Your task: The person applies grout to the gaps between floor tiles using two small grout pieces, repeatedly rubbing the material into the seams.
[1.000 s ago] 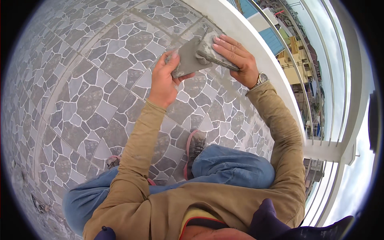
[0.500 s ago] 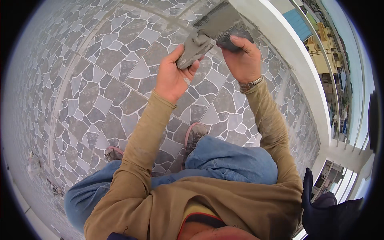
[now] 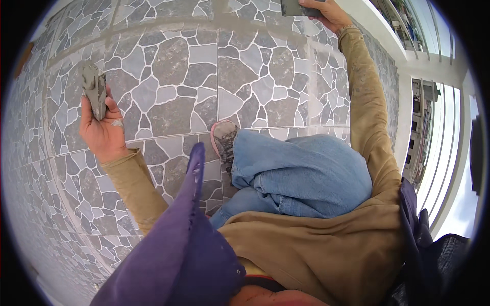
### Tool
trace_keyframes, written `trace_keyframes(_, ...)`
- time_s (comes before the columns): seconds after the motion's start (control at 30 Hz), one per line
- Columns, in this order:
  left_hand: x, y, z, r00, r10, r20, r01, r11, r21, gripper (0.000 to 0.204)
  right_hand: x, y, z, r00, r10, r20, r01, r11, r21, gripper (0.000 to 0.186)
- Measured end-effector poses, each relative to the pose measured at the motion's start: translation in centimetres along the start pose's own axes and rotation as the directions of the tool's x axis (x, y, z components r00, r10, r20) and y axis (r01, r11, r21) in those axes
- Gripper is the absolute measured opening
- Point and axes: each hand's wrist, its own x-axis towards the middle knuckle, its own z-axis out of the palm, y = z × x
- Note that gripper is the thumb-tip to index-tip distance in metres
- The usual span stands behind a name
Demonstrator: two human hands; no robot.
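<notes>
My left hand [image 3: 104,130] is raised at the left and grips a small grey tool smeared with grout [image 3: 95,91], held upright over the stone-pattern tile floor [image 3: 173,76]. My right hand [image 3: 326,11] reaches far forward at the top edge and holds a flat dark tool [image 3: 295,7], only partly in view. Both arms wear tan sleeves. I crouch, with a blue-jeaned knee [image 3: 306,173] and a worn shoe [image 3: 223,137] between my arms.
A white ledge and railing [image 3: 408,46] run along the right side, with buildings beyond. A purple cap brim [image 3: 189,229] covers the lower middle of the view. Grey grout lines [image 3: 218,30] cross the tiles.
My hands were together at the top, scraping the two tools against each other. Now they are apart: the left has swung out to the left, the right reaches forward.
</notes>
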Motion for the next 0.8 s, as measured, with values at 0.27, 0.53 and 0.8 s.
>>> trace_keyframes(0.27,-1.3,0.7,-2.6,0.996,-0.04,-0.082,0.041,0.999,0.011,0.038,3.5,21.8,-10.6,0.798,0.322,-0.509,-0.601,0.362,-0.713,0.038)
trace_keyframes(0.53,-0.7,-1.1,-3.9,0.996,-0.049,-0.069,0.047,0.999,-0.028,0.038,3.1,28.3,-14.4,0.891,0.124,-0.437,-0.45,0.116,-0.885,0.035)
trace_keyframes(0.8,-0.7,-1.6,-5.5,0.995,-0.011,-0.1,0.006,0.999,-0.045,0.038,2.4,25.5,-12.8,0.916,0.212,-0.342,-0.402,0.469,-0.786,0.042)
